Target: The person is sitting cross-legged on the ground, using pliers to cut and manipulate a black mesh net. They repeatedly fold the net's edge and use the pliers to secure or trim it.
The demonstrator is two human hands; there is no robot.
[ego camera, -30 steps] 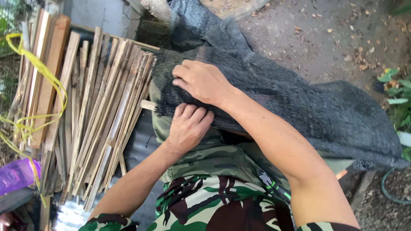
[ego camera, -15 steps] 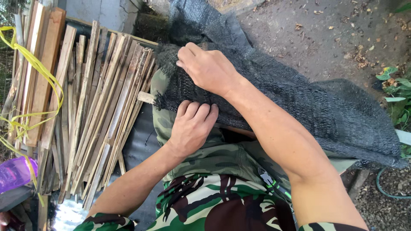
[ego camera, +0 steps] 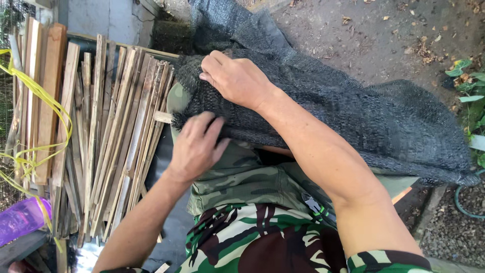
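A black mesh netting [ego camera: 353,116] lies bunched across my lap and trails away to the upper middle and to the right. My right hand [ego camera: 237,78] presses down on the top of its folded left end, fingers curled into the mesh. Just below, my left hand [ego camera: 197,146] rests flat against the netting's lower edge with its fingers spread, over my camouflage trousers [ego camera: 242,227]. A short wooden stick end [ego camera: 162,117] pokes out from under the netting beside my left hand.
A stack of thin wooden slats [ego camera: 106,141] leans on the left, with yellow strapping [ego camera: 30,126] looped beside it. A purple plastic object [ego camera: 20,220] lies at the lower left. Bare ground with dry leaves spreads at the upper right, green plants [ego camera: 470,91] at the right edge.
My right hand has stayed pressed on the netting's folded end. My left hand has opened from a curled grip under the edge to flat, spread fingers.
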